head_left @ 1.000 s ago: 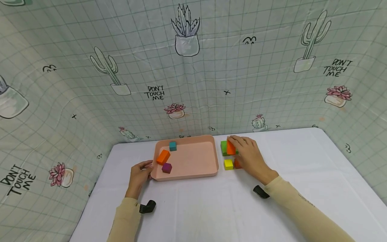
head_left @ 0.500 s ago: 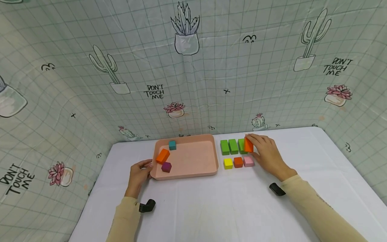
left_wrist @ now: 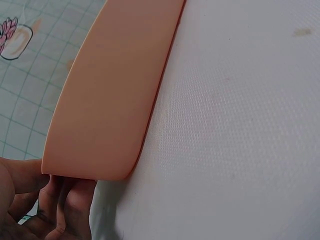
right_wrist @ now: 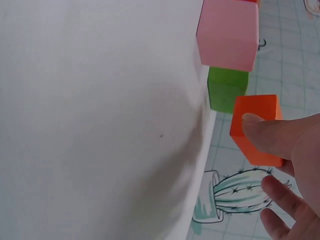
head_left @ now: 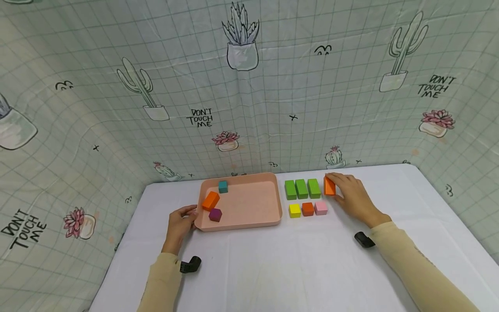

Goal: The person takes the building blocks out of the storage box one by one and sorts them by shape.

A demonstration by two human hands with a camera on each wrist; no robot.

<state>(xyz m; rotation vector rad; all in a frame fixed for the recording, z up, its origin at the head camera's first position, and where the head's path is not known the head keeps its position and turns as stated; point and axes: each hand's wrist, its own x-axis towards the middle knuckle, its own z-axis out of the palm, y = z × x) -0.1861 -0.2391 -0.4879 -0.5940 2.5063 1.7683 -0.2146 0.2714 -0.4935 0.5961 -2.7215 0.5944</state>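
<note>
My right hand (head_left: 355, 199) pinches an orange rectangular block (head_left: 329, 186) at the right end of a back row of three green blocks (head_left: 302, 189). The right wrist view shows the thumb on one face of the orange block (right_wrist: 260, 104), beside a green block (right_wrist: 227, 90); whether it touches the table cannot be seen. In front lie a yellow cube (head_left: 294, 210), a red-orange cube (head_left: 307, 209) and a pink cube (head_left: 321, 208). My left hand (head_left: 181, 227) holds the left edge of a peach tray (head_left: 249, 201), thumb at the rim and fingers against the outside wall (left_wrist: 112, 95).
Inside the tray, along its left side, are a teal cube (head_left: 223, 186), an orange block (head_left: 211, 201) and a purple cube (head_left: 215, 215). A white cloth covers the table (head_left: 265, 268). A cactus-print curtain (head_left: 273, 95) rises behind it.
My right hand has carried the orange block rightward, from above the leftmost green blocks past the third one, uncovering the green row and the pink cube. The left hand and tray keep their place.
</note>
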